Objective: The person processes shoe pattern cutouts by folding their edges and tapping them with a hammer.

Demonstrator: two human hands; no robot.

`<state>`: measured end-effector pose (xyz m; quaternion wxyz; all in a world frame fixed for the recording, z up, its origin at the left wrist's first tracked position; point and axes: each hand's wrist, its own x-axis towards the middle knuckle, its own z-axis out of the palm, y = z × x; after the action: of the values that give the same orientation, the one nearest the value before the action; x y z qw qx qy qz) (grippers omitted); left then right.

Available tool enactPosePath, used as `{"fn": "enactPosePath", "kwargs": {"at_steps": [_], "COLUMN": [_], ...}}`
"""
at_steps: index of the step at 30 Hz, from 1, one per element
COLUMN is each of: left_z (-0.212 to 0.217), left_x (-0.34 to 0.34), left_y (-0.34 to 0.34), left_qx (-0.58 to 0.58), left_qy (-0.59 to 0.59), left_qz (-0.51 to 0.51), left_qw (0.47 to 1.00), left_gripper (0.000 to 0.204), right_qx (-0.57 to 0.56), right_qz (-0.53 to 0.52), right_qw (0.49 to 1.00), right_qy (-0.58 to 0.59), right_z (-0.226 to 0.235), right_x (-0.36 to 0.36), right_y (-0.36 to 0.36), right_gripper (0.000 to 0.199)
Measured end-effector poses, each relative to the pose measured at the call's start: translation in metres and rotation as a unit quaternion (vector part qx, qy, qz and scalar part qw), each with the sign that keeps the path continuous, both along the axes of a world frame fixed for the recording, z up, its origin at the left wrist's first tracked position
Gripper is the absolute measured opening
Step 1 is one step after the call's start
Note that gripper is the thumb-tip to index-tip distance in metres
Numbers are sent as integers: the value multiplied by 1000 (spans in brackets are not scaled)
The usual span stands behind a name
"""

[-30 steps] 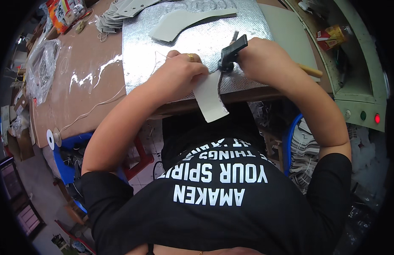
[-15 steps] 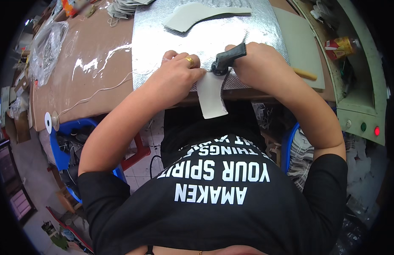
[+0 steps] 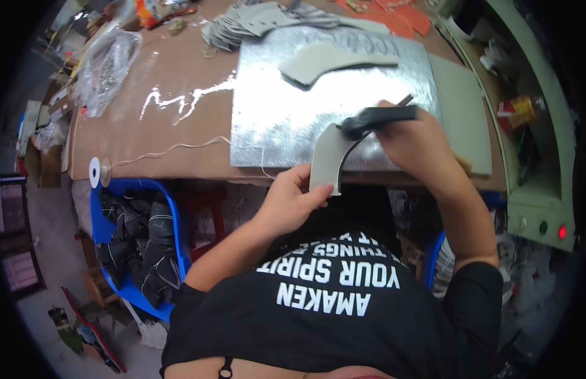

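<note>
A curved pale-grey piece of sheet material (image 3: 326, 158) hangs over the table's near edge, bending to the right at its far end. My left hand (image 3: 286, 201) pinches its near end, thumb on top. In my closed right hand (image 3: 420, 144) is a dark tool (image 3: 384, 120); motion blurs it, and its kind is unclear. Its rounded dark end meets the far end of the piece, and a thin rod sticks up beyond my fingers. From a white spool (image 3: 95, 172) at the table's left edge, a thin white cord (image 3: 179, 144) runs to my left hand.
Under the work lies a shiny silver mat (image 3: 267, 95) with more pale curved pieces (image 3: 331, 61) on it. A heap of similar pieces (image 3: 255, 22) is behind. Below left stands a blue bin (image 3: 176, 234) of black items; a pale-green metal frame (image 3: 545, 208) borders the right.
My left hand has moved nearer to me, from the piece's far end to its near end. The dark tool has turned flatter and stays at the far end. The view has shifted.
</note>
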<state>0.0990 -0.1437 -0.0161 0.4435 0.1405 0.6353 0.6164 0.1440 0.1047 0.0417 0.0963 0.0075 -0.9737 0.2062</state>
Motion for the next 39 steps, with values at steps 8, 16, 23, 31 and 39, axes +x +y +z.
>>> {"fn": "enactPosePath", "kwargs": {"at_steps": [8,16,23,31,39], "left_z": [80,64,67,63,46], "left_x": [-197,-275,-191,-174,-158], "left_y": [41,65,86,110,142], "left_qx": [-51,-268,67,175,41], "left_qy": [191,416,78,-137,232], "left_qz": [-10,110,-19,57,38], "left_qw": [980,862,995,973,971], "left_gripper": [25,47,11,20,21], "right_qx": [-127,-241,-272,-257,-284], "right_qz": [-289,-337,-328,-336,-349], "right_qw": [949,909,905,905,892], "right_qy": [-5,-38,-16,-38,-51], "right_z": [-21,-29,-43,-45,-43], "right_x": [55,64,73,72,73], "right_y": [69,66,77,78,77], "right_gripper": [17,18,19,22,25]}}
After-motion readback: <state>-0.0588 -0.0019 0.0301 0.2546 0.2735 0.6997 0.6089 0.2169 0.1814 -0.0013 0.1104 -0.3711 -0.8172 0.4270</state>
